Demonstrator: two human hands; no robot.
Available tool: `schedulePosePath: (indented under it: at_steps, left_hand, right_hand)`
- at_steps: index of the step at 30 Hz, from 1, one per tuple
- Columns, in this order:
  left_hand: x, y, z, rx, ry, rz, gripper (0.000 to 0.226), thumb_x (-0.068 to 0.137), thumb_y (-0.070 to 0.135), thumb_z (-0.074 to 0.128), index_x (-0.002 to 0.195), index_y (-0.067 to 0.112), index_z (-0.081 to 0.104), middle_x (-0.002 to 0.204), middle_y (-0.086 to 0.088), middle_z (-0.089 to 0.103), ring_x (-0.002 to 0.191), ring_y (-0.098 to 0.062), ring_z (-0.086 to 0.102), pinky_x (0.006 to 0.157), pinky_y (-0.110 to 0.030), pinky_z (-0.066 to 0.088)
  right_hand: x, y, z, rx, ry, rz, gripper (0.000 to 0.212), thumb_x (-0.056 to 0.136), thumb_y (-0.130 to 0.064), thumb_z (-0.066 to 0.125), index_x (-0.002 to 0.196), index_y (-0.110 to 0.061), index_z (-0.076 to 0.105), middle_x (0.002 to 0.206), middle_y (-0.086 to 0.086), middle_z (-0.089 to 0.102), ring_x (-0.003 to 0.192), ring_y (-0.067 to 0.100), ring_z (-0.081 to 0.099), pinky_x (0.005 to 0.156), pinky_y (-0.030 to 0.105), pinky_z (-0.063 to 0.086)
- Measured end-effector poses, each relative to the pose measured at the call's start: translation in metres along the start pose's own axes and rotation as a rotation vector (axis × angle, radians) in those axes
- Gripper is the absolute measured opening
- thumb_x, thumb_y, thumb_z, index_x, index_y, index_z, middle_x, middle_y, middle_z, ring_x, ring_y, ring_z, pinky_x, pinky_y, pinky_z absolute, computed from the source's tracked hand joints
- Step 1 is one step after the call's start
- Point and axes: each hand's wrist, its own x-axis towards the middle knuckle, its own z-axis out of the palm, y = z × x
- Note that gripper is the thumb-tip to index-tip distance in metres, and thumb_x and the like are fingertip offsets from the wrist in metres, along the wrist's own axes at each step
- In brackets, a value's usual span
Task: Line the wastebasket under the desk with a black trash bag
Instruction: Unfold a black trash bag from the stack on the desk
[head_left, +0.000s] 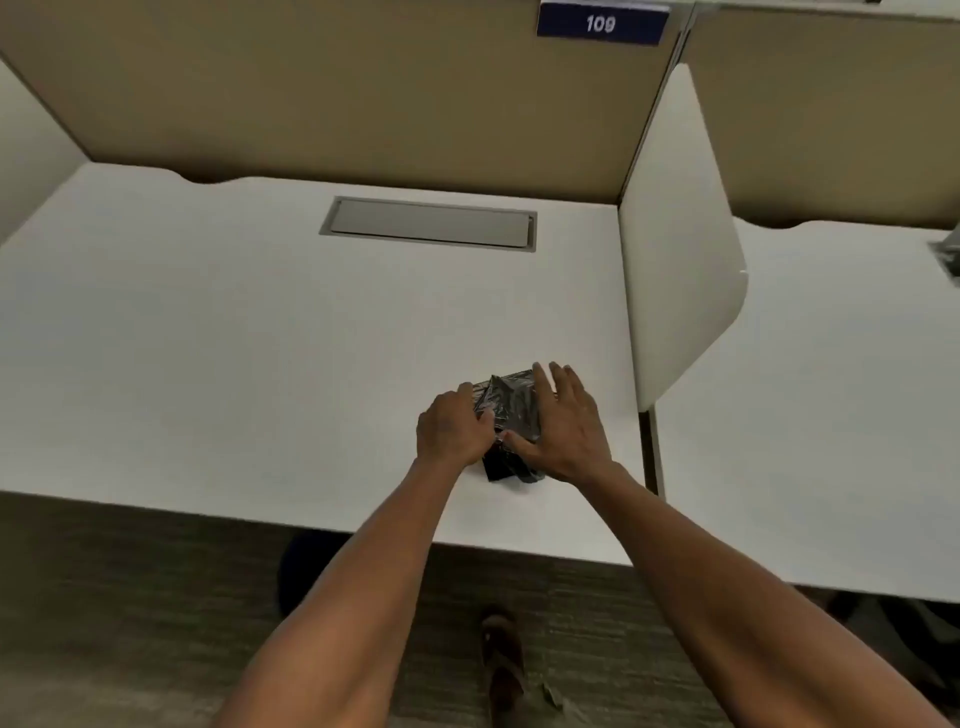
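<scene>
bag: folded black trash bag (511, 410) on desk (260, 338), between your hands
left hand (453, 428): fingers curled, gripping bag's left edge
right hand (563, 423): fingers spread flat on bag's right side

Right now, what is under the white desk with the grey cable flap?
Under the white desk only a dark rounded shape shows at its front edge, possibly the wastebasket; the desktop covers the rest. Grey carpet lies in front.

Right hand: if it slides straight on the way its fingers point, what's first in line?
Probably nothing close. The right hand rests flat on the folded bag, fingers aimed up-desk. Ahead lies bare desk, then likely the back panel; the divider sits just right, depth unclear.
</scene>
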Motion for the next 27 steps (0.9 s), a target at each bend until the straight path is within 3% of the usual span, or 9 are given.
schedulePosePath:
  at_steps: [3, 7, 12, 16, 20, 23, 27]
  left_hand:
    - [0.006, 0.002, 0.014, -0.189, -0.104, -0.168, 0.061, 0.092, 0.041, 0.064, 0.144, 0.015, 0.046, 0.133, -0.014, 0.067, 0.123, -0.037, 0.062, 0.101, -0.045, 0.053]
    - [0.01, 0.006, 0.026, -0.424, -0.166, -0.349, 0.058, 0.093, 0.031, 0.067, 0.143, 0.01, 0.046, 0.141, -0.016, 0.061, 0.129, -0.034, 0.058, 0.101, -0.035, 0.05]
    - [0.006, 0.01, 0.034, -0.557, -0.165, -0.426, 0.063, 0.096, 0.022, 0.066, 0.152, 0.01, 0.04, 0.144, -0.014, 0.058, 0.128, -0.03, 0.058, 0.091, -0.029, 0.048]
    - [-0.002, 0.007, 0.033, -0.643, -0.169, -0.4, 0.062, 0.098, 0.019, 0.064, 0.155, 0.016, 0.038, 0.141, -0.009, 0.063, 0.108, -0.019, 0.056, 0.087, -0.027, 0.043]
    - [-0.014, -0.004, 0.028, -0.728, -0.135, -0.393, 0.066, 0.101, 0.036, 0.062, 0.159, 0.021, 0.034, 0.148, -0.007, 0.058, 0.129, -0.023, 0.057, 0.099, -0.031, 0.045]
    - [-0.029, -0.018, 0.023, -0.82, -0.087, -0.416, 0.065, 0.098, 0.048, 0.061, 0.155, 0.023, 0.04, 0.147, -0.007, 0.06, 0.13, -0.025, 0.059, 0.113, -0.046, 0.048]
    - [-0.056, -0.028, 0.012, -0.952, -0.128, -0.34, 0.068, 0.096, 0.052, 0.064, 0.153, 0.02, 0.043, 0.139, -0.004, 0.061, 0.129, -0.024, 0.059, 0.105, -0.042, 0.051]
  right_hand:
    - [0.004, 0.006, 0.018, -0.079, -0.131, -0.023, 0.117, 0.08, -0.074, 0.061, 0.165, -0.017, 0.002, 0.173, 0.015, 0.008, 0.161, 0.033, 0.002, 0.128, 0.051, 0.014]
    - [0.005, 0.01, 0.045, -0.076, -0.225, -0.014, 0.122, 0.078, -0.07, 0.069, 0.165, -0.02, -0.001, 0.173, 0.014, 0.004, 0.161, 0.032, 0.002, 0.128, 0.052, 0.011]
    - [0.007, 0.007, 0.057, -0.038, -0.265, 0.045, 0.103, 0.092, -0.043, 0.069, 0.165, -0.021, 0.001, 0.171, 0.017, 0.011, 0.159, 0.035, 0.012, 0.127, 0.052, 0.019]
    - [0.008, 0.008, 0.054, 0.004, -0.142, 0.078, 0.086, 0.09, -0.017, 0.066, 0.162, -0.019, 0.021, 0.163, 0.014, 0.035, 0.148, 0.035, 0.037, 0.118, 0.051, 0.036]
    - [0.005, 0.01, 0.038, 0.15, -0.014, 0.088, 0.07, 0.082, -0.005, 0.064, 0.149, -0.014, 0.048, 0.144, 0.013, 0.061, 0.126, 0.037, 0.059, 0.103, 0.046, 0.05]
    - [-0.001, 0.008, 0.022, 0.329, 0.112, 0.126, 0.065, 0.075, -0.001, 0.062, 0.138, -0.015, 0.061, 0.127, 0.011, 0.072, 0.114, 0.034, 0.066, 0.094, 0.041, 0.055]
    - [-0.025, -0.012, 0.007, 0.507, 0.256, 0.117, 0.046, 0.075, -0.004, 0.06, 0.117, -0.016, 0.073, 0.096, 0.003, 0.078, 0.086, 0.023, 0.071, 0.071, 0.026, 0.053]
